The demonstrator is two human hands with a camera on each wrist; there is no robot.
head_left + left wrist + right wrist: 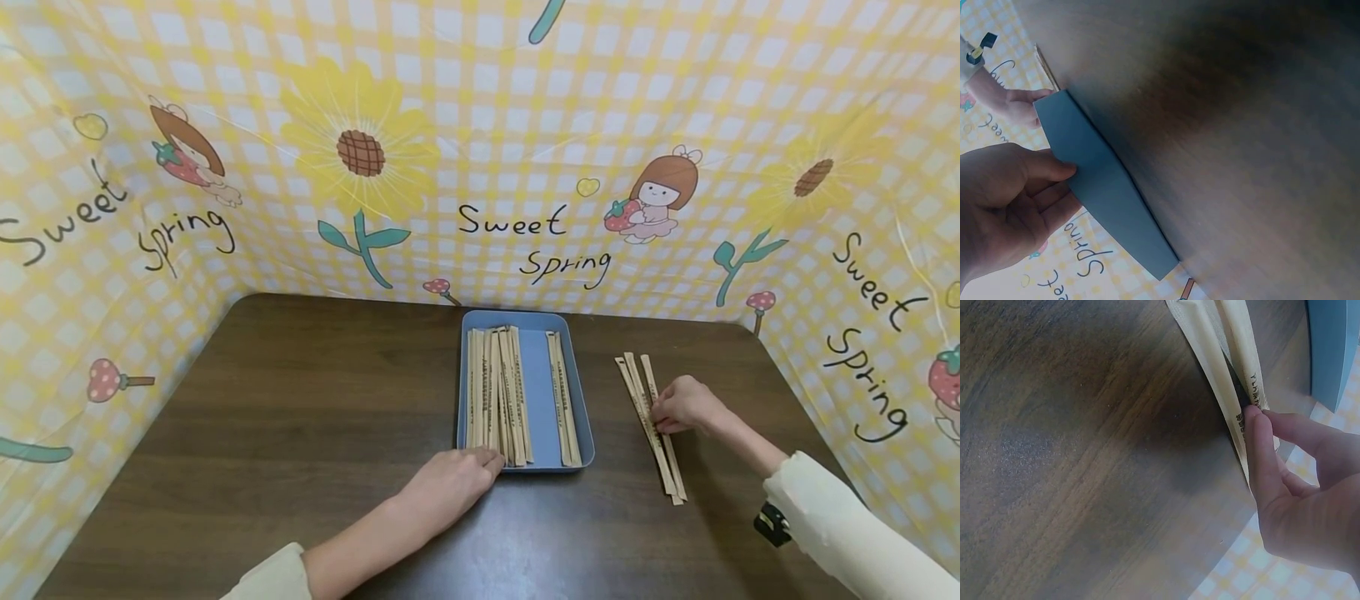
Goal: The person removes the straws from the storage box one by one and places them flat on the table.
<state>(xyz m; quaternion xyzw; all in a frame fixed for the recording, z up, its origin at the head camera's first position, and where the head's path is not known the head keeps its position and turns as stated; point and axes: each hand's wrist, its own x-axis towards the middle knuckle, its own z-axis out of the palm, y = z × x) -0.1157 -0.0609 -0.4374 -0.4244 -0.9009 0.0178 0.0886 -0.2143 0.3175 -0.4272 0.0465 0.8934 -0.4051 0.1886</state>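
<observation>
Left hand (453,485) grips tray (540,404) at near rim, likely steadying it; right hand (686,406) pinches loose sticks (648,432) mid-length, likely for balance.

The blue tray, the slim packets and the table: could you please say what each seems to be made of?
Tray: probably plastic, smooth and matt, given its even colour and rounded corners. Packets: likely paper, dull tan, with thin flat sides and printed lettering. Table: wood or laminate, slightly glossy, showing brown grain and reflections.

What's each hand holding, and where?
Left hand: the tray, gripped at its near wall. Right hand: fingertips at the loose packets, mid-length; whether they pinch one can't be told.
</observation>
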